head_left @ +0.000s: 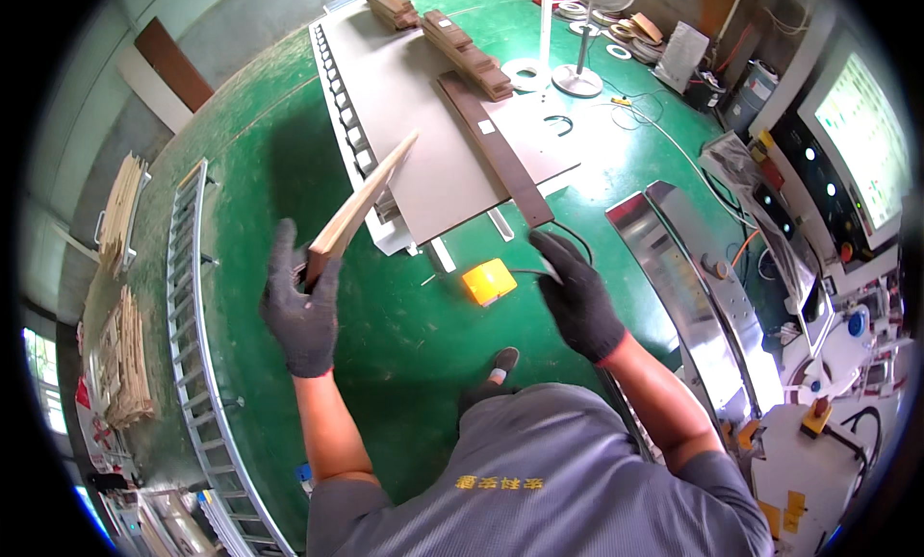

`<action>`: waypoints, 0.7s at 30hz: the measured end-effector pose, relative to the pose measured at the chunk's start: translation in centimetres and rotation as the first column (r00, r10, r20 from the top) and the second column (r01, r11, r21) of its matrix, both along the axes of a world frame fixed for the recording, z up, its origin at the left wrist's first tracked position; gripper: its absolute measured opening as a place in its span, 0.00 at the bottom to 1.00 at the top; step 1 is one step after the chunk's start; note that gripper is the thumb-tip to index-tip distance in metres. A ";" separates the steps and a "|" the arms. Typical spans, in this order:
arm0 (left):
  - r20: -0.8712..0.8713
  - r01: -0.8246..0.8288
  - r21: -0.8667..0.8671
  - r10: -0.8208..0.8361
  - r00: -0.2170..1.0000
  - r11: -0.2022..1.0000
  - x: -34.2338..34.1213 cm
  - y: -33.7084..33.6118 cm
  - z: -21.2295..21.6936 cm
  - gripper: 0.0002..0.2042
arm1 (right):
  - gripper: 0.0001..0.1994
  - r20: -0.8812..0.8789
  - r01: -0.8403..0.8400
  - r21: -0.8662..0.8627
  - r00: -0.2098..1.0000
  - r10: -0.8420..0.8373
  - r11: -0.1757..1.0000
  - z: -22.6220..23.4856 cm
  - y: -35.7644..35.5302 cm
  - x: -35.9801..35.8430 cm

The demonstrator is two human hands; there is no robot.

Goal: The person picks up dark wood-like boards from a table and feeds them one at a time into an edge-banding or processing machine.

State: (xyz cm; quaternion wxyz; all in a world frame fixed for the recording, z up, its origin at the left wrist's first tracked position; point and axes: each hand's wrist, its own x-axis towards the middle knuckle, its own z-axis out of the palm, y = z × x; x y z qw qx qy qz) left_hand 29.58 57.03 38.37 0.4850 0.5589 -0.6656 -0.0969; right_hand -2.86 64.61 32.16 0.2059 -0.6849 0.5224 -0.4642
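My left hand (303, 312), in a dark grey glove, grips the near end of a long wooden board (364, 199). The board is tilted, its pale narrow edge toward me and its far end over the corner of a long table (438, 187). My right hand (579, 302), gloved the same way, is held with its fingers stretched out and nothing in it. Just beyond its fingertips is the near end of a brown board (502, 163), which lies on the table with a small white label and overhangs the front edge.
Stacked brown boards (467, 55) lie farther back on the table. A yellow foot pedal (489, 282) with a cable sits on the green floor. At right stand a metal machine (688, 278) and a lit screen (866, 139); at left runs a roller conveyor (188, 336). A fan (580, 76) stands behind.
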 end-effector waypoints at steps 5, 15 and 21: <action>0.141 0.426 -0.453 -0.409 0.902 0.783 -5.8 1.6 2.3 0.24 | 0.37 0.182 -0.145 -0.324 0.960 0.213 0.935 6.3 -4.1 7.7; 0.074 0.464 -0.578 -0.523 0.849 0.672 -12.2 2.3 3.8 0.16 | 0.32 0.271 -0.012 -0.233 0.959 0.076 0.972 8.2 -1.0 6.0; 0.242 0.582 -0.549 -0.552 0.798 0.600 -14.7 3.5 3.1 0.18 | 0.32 0.283 0.070 -0.104 0.958 -0.038 0.992 7.9 0.8 4.0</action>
